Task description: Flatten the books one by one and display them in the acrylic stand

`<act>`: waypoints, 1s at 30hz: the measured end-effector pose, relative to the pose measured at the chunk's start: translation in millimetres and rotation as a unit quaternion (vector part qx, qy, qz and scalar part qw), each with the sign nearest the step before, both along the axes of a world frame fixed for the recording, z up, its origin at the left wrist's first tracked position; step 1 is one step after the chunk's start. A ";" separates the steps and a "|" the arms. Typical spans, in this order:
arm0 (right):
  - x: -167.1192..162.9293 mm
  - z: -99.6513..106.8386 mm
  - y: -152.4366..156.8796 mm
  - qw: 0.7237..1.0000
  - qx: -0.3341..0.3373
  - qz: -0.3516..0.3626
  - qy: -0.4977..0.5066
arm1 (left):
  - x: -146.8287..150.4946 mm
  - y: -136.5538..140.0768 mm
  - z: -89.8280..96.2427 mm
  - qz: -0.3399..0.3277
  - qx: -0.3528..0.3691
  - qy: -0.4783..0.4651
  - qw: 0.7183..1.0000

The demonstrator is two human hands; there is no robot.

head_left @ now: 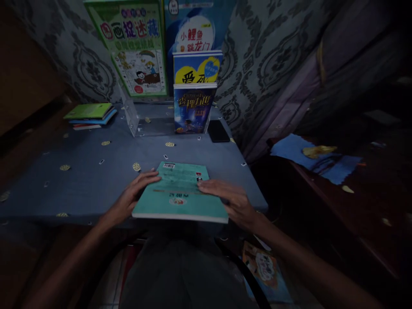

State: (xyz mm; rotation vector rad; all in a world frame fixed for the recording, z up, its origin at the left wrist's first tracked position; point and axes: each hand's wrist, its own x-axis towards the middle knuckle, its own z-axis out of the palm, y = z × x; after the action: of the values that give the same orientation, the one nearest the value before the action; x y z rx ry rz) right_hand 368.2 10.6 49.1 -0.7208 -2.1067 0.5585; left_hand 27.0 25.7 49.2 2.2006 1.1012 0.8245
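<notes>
A teal book (180, 184) is held level at the table's near edge, its barcode toward the far side and its printed title upside down to me. My left hand (138, 189) grips its left side, fingers along the edge. On the right side, my right hand (230, 199) has its fingers over the cover and the thumb out of sight. Beyond the book stands a clear acrylic rack (154, 126). Its right part holds a dark blue book (193, 107) in front of a yellow and blue book (196, 68).
Behind, a green picture book (138, 47) and a tall blue book (196, 21) stand upright. A small stack of books (90, 112) lies at left, a black phone-like slab (219, 131) by the rack. Right, a dark red surface bears a blue cloth (315, 156). Another book (265, 270) lies low down.
</notes>
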 end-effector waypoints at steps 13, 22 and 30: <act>-63.0 17.1 109.8 0.922 -0.073 -0.217 0.313 | 94.5 104.6 6.3 0.267 -0.084 -0.303 0.911; -72.7 17.2 129.1 0.914 -0.181 -0.159 0.327 | 98.2 113.6 4.7 0.160 -0.194 -0.438 0.863; -60.7 -1.6 141.5 0.887 -0.308 -0.160 0.306 | 82.1 111.2 11.5 0.211 -0.338 -0.427 0.812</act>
State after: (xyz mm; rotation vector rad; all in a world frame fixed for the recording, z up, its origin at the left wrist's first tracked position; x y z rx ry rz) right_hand 307.5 152.1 47.5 -1.0479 -1.1801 1.1186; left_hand 109.1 136.9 60.7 0.8226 1.1383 1.1927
